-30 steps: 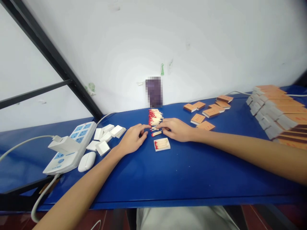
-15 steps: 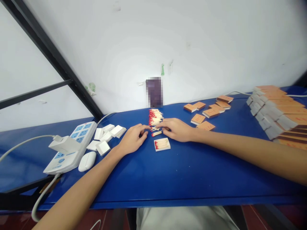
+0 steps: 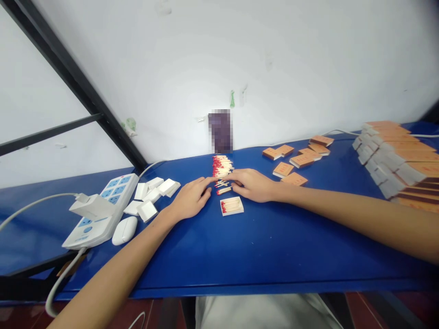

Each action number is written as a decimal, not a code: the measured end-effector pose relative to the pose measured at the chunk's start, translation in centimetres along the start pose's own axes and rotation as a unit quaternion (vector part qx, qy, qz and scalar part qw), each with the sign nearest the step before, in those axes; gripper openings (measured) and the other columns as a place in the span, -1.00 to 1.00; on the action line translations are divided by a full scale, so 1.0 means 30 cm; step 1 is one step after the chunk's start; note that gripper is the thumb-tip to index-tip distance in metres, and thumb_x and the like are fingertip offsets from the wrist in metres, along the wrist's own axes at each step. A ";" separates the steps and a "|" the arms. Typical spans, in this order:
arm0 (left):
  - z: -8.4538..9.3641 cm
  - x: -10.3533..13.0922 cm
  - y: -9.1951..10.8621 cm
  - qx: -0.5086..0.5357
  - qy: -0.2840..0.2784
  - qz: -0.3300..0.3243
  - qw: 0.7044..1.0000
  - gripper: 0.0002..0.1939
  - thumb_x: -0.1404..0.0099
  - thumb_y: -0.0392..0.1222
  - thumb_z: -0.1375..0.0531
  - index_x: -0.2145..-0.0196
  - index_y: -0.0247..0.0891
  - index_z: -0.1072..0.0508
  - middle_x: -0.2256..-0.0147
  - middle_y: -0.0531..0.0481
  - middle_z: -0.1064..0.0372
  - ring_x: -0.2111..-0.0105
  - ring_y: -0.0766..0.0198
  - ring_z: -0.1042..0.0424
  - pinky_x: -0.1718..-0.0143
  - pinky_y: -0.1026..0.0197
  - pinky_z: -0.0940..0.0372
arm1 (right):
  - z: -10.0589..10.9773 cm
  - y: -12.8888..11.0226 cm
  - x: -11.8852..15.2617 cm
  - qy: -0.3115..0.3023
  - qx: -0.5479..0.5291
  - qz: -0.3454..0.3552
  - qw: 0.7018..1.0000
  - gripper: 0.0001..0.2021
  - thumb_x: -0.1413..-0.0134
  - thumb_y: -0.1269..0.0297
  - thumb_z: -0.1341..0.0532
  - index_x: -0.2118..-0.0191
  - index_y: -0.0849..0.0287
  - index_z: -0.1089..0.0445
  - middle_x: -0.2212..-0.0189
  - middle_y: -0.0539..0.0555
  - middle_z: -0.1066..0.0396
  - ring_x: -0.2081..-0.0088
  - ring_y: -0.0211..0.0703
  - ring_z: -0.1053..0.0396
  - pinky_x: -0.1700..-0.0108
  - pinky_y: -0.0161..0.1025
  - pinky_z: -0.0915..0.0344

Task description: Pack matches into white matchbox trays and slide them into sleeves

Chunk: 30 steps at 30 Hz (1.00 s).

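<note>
A pile of red-headed matches (image 3: pixel 222 166) lies on the blue table (image 3: pixel 274 256) near the wall. My left hand (image 3: pixel 192 197) rests at the pile's left front, its index finger stretched onto the matches and its thumb apart. From the right, my right hand (image 3: pixel 253 185) touches the pile with its index fingertip, thumb apart beneath. Neither hand grips anything. A few loose matches (image 3: pixel 224 190) lie between the hands, in front of the pile. Nearer to me sits a white matchbox tray (image 3: pixel 232 212) with several matches in it, heads to the left.
White empty trays (image 3: pixel 152 195) lie left, beside a power strip (image 3: pixel 118 192) with a plugged-in charger and a white earphone case (image 3: pixel 125 230). Orange matchboxes (image 3: pixel 302 160) lie scattered at the right; a tall matchbox stack (image 3: pixel 404 160) stands far right.
My left index finger has moved slightly up and to the right, over the front of the match pile. My right hand has barely shifted.
</note>
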State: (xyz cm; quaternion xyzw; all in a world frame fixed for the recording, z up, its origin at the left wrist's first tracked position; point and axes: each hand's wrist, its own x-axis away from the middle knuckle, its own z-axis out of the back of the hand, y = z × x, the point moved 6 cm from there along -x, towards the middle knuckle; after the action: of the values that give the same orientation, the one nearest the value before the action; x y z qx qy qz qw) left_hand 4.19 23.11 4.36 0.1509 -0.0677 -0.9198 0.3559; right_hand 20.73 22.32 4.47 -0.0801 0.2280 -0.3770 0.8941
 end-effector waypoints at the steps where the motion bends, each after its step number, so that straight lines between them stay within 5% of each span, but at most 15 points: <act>1: -0.001 -0.001 0.001 -0.006 -0.004 -0.003 1.000 -0.60 -0.44 -0.19 0.07 -0.18 -0.16 -0.25 0.11 -0.10 -0.38 0.14 0.13 -0.38 0.06 0.07 -0.27 | 0.000 0.000 0.000 -0.003 0.000 -0.001 1.000 -0.57 -0.19 0.41 -0.06 -0.17 0.10 -0.33 0.15 0.13 -0.47 0.21 -0.11 -0.39 0.14 -0.21 -0.22; 16: -0.001 -0.002 -0.005 0.000 -0.006 0.002 1.000 -0.65 -0.45 -0.16 0.08 -0.10 -0.20 -0.31 0.13 -0.10 -0.39 0.18 0.16 -0.39 0.15 0.14 -0.27 | -0.012 0.008 0.000 -0.027 0.023 -0.002 0.999 -0.57 -0.25 0.39 -0.01 -0.20 0.09 -0.30 0.16 0.14 -0.44 0.17 -0.09 -0.38 0.15 -0.21 -0.22; 30: 0.005 -0.003 -0.021 0.051 0.011 0.047 0.998 -0.72 -0.39 -0.17 -0.02 0.01 -0.21 -0.40 0.47 0.09 -0.26 0.46 0.30 -0.27 0.38 0.25 -0.14 | -0.006 0.001 0.000 -0.027 0.028 0.002 0.999 -0.60 -0.24 0.38 -0.03 -0.15 0.12 -0.34 0.17 0.13 -0.44 0.20 -0.11 -0.38 0.18 -0.23 -0.21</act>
State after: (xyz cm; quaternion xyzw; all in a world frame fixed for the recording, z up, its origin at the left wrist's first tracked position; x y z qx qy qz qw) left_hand 3.82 23.64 4.37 0.1757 -0.1175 -0.8955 0.3916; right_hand 20.66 22.35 4.29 -0.0643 0.1937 -0.3788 0.9027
